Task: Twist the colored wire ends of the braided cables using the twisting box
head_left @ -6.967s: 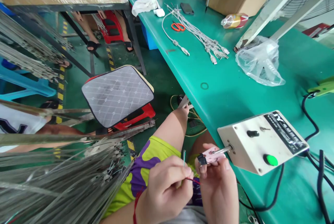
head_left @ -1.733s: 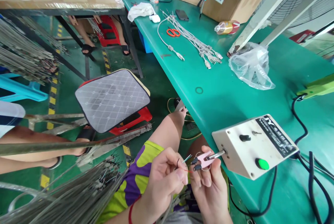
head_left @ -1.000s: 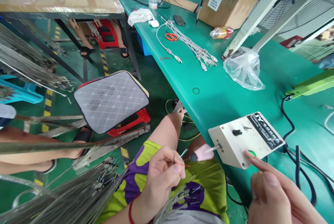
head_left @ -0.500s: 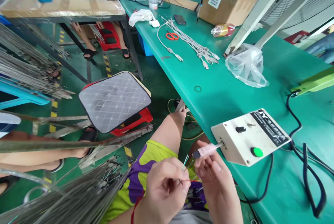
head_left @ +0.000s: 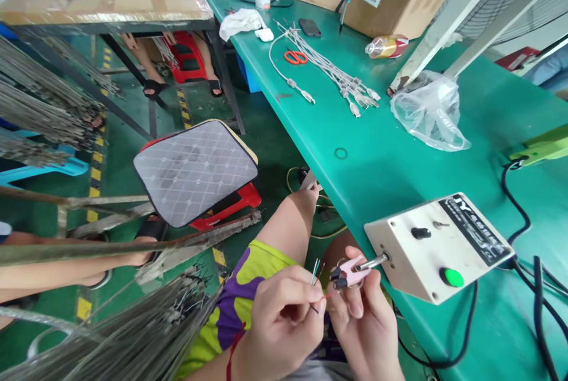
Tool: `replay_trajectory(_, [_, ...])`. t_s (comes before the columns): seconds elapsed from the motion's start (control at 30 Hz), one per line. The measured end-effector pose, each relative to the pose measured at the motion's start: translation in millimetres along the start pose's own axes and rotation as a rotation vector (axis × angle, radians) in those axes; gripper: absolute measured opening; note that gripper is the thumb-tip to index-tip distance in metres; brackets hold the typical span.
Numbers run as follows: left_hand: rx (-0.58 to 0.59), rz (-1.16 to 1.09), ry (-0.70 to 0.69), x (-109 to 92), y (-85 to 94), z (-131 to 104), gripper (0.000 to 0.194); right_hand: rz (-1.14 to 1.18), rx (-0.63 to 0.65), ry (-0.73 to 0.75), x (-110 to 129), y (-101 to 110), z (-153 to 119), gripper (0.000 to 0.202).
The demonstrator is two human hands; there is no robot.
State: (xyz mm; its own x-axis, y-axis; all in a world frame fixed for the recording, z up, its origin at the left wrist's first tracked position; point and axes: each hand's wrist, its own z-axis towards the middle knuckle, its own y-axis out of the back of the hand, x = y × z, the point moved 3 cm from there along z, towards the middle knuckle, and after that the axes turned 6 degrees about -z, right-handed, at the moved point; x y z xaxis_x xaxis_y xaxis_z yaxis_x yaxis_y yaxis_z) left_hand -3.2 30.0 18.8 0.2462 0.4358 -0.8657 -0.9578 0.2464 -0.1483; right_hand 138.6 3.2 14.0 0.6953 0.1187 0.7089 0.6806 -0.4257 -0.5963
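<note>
My left hand (head_left: 286, 310) is closed in a pinch on thin coloured wires (head_left: 315, 274), whose green, white and dark ends stick up above the fingers. A short red wire end points toward my right hand (head_left: 364, 322). That hand is half curled with its fingers around and beneath a pink clip (head_left: 350, 271) with black tips. The clip sits on a metal shaft (head_left: 373, 261) coming out of the side of a white control box (head_left: 437, 245), which has a black knob and a green button.
White USB cables (head_left: 332, 67), orange-handled scissors (head_left: 296, 57), a phone (head_left: 309, 27), a bottle (head_left: 387, 47) and a plastic bag (head_left: 430, 112) lie on the green table (head_left: 310, 132). Left are a cushioned stool (head_left: 195, 171) and cable bundles (head_left: 146, 328). Another person's legs (head_left: 89, 265) show.
The pink clip now shows its two arms apart, where it looked like one solid piece. My right hand has shifted slightly left with its fingers more curled. The view has moved a little.
</note>
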Motion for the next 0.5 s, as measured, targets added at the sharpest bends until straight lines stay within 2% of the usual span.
replay_trajectory(0.13, [-0.042, -0.049, 0.042, 7, -1.2, 1, 0.028, -0.073, -0.03, 0.016, 0, 5, 2, 0.037])
replay_trajectory(0.37, [-0.055, -0.03, 0.058, 9, -5.6, 6, 0.028, -0.07, -0.053, 0.006, 0, 11, 1, 0.034])
replay_trajectory(0.5, [-0.04, -0.018, 0.055, 8, -7.1, 6, 0.029, -0.104, -0.059, -0.002, -3, 13, 2, 0.042])
